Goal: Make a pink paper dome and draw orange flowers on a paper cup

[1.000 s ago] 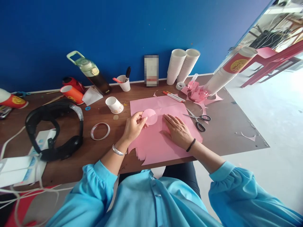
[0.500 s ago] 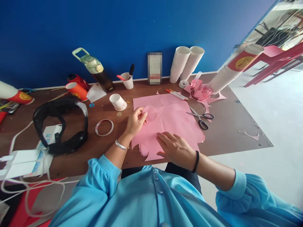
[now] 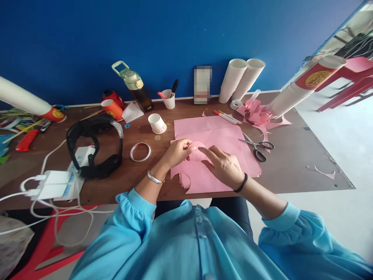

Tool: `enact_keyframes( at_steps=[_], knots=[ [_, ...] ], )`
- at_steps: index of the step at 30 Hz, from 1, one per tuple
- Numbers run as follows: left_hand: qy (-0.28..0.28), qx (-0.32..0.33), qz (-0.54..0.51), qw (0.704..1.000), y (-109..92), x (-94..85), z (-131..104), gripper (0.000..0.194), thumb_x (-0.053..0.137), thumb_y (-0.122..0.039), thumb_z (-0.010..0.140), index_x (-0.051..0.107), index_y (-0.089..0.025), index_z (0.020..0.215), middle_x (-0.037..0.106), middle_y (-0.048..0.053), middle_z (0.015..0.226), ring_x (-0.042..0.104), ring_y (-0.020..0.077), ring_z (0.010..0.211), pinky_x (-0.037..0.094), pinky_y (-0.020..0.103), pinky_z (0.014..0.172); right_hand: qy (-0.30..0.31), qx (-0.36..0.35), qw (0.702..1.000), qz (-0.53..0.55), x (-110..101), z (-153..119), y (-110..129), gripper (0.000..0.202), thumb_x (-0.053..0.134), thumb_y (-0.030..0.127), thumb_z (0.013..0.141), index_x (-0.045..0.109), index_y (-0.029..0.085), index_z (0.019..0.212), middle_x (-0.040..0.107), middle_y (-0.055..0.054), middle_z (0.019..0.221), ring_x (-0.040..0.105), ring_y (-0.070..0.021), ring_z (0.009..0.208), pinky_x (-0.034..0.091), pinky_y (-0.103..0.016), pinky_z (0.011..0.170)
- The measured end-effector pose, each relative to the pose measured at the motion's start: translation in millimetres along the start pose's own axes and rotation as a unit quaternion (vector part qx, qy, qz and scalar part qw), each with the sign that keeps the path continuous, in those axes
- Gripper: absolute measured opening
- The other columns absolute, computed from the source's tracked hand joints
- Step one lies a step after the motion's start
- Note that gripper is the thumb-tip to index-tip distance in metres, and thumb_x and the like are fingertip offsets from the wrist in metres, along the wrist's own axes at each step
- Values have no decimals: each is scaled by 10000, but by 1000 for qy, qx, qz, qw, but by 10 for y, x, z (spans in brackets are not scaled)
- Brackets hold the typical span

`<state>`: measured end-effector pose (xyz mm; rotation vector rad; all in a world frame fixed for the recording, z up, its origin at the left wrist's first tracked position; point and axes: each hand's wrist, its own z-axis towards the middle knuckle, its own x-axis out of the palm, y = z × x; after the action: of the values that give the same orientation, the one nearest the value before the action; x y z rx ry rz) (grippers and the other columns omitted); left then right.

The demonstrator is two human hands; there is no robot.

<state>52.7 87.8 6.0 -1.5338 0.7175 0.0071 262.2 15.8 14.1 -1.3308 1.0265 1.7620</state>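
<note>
My left hand (image 3: 177, 153) pinches a pink paper circle (image 3: 197, 152) by its left edge, between thumb and fingers. At the circle's right side is my right hand (image 3: 223, 165), its fingers stretched toward the paper and at or very near its edge. Beneath both hands lie several pink paper sheets (image 3: 221, 130), with curved cuts along the lower left. Black-handled scissors (image 3: 256, 145) rest at the right side of the sheets, blades partly apart. Two markers (image 3: 227, 117) lie across the sheets' upper right corner.
To the left are a paper cup (image 3: 157, 124), a tape roll (image 3: 140, 152), a black headset (image 3: 96, 167) and a power strip with cables (image 3: 56, 183). Along the wall stand a bottle (image 3: 136, 87), a pen cup (image 3: 169, 100), a phone (image 3: 203, 85) and stacked cups (image 3: 233, 81). Pink scraps (image 3: 256, 111) lie right.
My right hand has lifted from the lower sheets and moved up to the circle's right side. My left hand keeps hold of the circle. The whole view has shifted, so objects appear further right.
</note>
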Motion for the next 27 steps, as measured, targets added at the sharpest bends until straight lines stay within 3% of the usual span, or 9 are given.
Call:
enact_keyframes(
  at_steps=[2,5,9,13,15,18,21,24,27],
  knots=[
    [-13,17,115,993,-71,-100,-111,293,696,-451,872,704,-192,1007,734,33,774,671,180,624,491,291,644,61,8,998,2,41,68,-25,325,544,301,1010,641,239,1314,706,-78,1085,690,-190,802,400,-293,565],
    [-127,35,331,934,-93,-358,-395,354,701,-380,882,681,-210,1193,749,94,1065,696,228,847,488,313,729,113,9,994,2,117,110,-2,284,468,281,1034,715,235,1167,707,-73,1021,682,-184,773,378,-283,564],
    [-149,-31,497,854,153,-723,-840,340,677,-384,894,673,-211,1187,717,114,1184,673,317,1048,487,353,743,86,5,996,19,132,41,23,277,486,247,1021,710,217,1181,714,-84,1052,691,-195,857,388,-281,580],
    [-143,-69,516,842,422,-856,-1074,248,590,-233,923,649,-205,1162,745,90,1056,690,296,978,477,347,709,38,22,998,43,120,-86,-62,255,533,256,1004,712,195,1176,722,-92,1058,685,-197,881,418,-286,611],
    [-173,-39,506,844,410,-811,-1094,204,553,-191,933,645,-184,1115,749,88,969,693,275,905,479,347,719,24,34,998,53,141,-145,-113,259,510,253,1013,716,194,1160,724,-86,1040,681,-191,862,421,-285,616],
    [-190,83,480,852,215,-619,-1050,146,539,-225,973,651,-185,1059,744,85,936,679,243,883,492,348,809,-1,39,997,62,178,-201,-142,268,488,244,1023,712,199,1164,722,-83,1038,673,-192,895,423,-280,619],
    [-95,194,465,859,21,-337,-965,160,515,-187,991,672,-213,1008,745,65,961,656,225,916,493,338,830,-12,20,998,57,177,-192,-104,244,528,240,1011,711,209,1170,709,-94,1063,648,-207,965,422,-281,613],
    [-13,202,492,847,-4,-94,-893,211,528,-103,953,663,-204,826,691,59,815,623,222,819,474,334,717,14,4,999,44,145,-134,-34,215,566,239,997,724,219,1141,695,-94,1082,631,-212,987,402,-280,588],
    [-13,195,511,837,73,15,-875,228,542,-93,945,636,-197,765,647,51,769,599,216,780,463,332,678,46,5,998,30,126,-79,21,206,558,252,1001,741,227,1093,689,-92,1104,628,-215,994,357,-278,556]
  ],
)
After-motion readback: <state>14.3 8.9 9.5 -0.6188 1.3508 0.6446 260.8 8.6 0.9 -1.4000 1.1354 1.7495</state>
